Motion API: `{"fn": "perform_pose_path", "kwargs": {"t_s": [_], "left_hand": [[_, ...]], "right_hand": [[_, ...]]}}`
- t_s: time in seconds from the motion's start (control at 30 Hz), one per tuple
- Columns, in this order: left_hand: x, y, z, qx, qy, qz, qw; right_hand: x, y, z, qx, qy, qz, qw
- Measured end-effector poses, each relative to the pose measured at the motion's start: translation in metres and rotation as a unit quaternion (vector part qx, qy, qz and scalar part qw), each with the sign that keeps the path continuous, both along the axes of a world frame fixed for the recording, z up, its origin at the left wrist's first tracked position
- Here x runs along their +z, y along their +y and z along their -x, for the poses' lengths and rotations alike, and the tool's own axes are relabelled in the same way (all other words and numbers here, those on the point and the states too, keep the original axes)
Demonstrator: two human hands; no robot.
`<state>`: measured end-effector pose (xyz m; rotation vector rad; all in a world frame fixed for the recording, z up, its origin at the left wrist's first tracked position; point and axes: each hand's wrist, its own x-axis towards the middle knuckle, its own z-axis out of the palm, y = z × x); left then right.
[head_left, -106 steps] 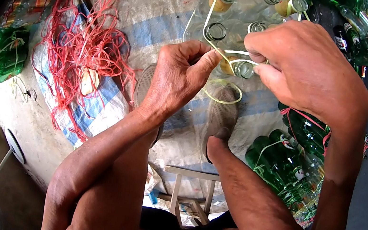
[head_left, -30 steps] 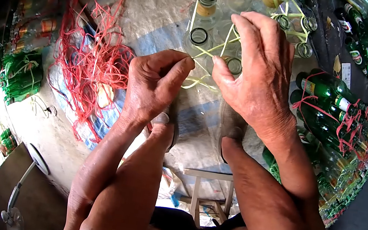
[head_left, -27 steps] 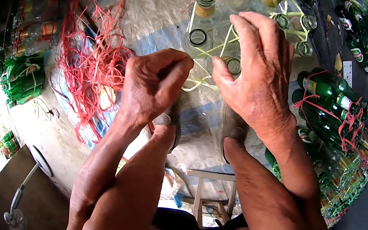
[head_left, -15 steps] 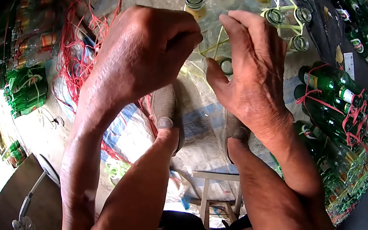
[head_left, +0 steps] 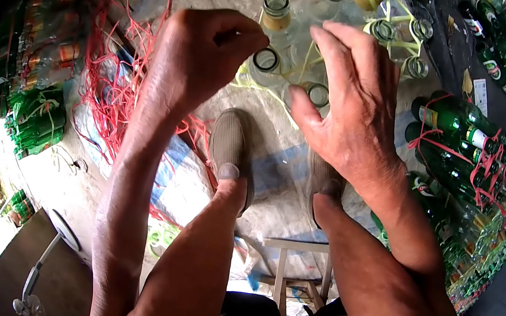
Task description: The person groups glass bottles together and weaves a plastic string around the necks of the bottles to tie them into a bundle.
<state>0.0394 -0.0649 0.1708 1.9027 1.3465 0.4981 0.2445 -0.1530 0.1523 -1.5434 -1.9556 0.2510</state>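
Note:
Several clear glass bottles [head_left: 276, 17] stand upright in a group in front of me, with pale yellow-green plastic strap [head_left: 312, 55] running around and between their necks. My left hand [head_left: 200, 50] is closed in a pinch just left of a dark-rimmed bottle mouth [head_left: 266, 60]. Whatever its fingertips may grip is hidden. Over the right part of the group hovers my right hand [head_left: 358, 102], thumb and fingers apart, with no object visible in it. Below its palm, a bottle mouth [head_left: 317, 95] shows beside the thumb.
Tangled red twine [head_left: 119, 64] lies on the left of the floor. Green bottles [head_left: 456, 127] bundled with red twine are stacked at right, more bottles [head_left: 36, 124] at left. A wooden stool [head_left: 285, 246] stands near my legs, a fan [head_left: 38, 283] at lower left.
My left hand has tilted and drawn back slightly, uncovering a dark-rimmed bottle mouth. My right hand has shifted a little right and down, still spread. The bottles appear slightly lower in view.

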Motion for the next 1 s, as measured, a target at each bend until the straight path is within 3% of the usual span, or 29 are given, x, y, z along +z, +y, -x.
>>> {"fn": "perform_pose_path", "kwargs": {"t_s": [0.27,0.43,0.53,0.77,1.0], "left_hand": [[-0.020,-0.022,0.003,0.168,-0.192,0.166,0.953],[-0.025,-0.023,0.006,0.206,-0.237,0.258,0.914],[-0.028,-0.023,0.008,0.195,-0.253,0.270,0.908],[-0.035,-0.026,0.006,0.196,-0.248,0.253,0.915],[-0.034,-0.026,0.006,0.196,-0.245,0.257,0.914]], "right_hand": [[0.014,-0.012,-0.007,-0.004,0.029,0.020,0.999],[0.014,-0.031,-0.038,-0.052,0.032,-0.103,0.993],[0.007,-0.040,-0.053,-0.120,0.082,-0.033,0.989],[-0.035,-0.042,-0.052,-0.086,0.213,0.071,0.971],[-0.038,-0.027,-0.048,-0.101,0.222,0.138,0.960]]}}
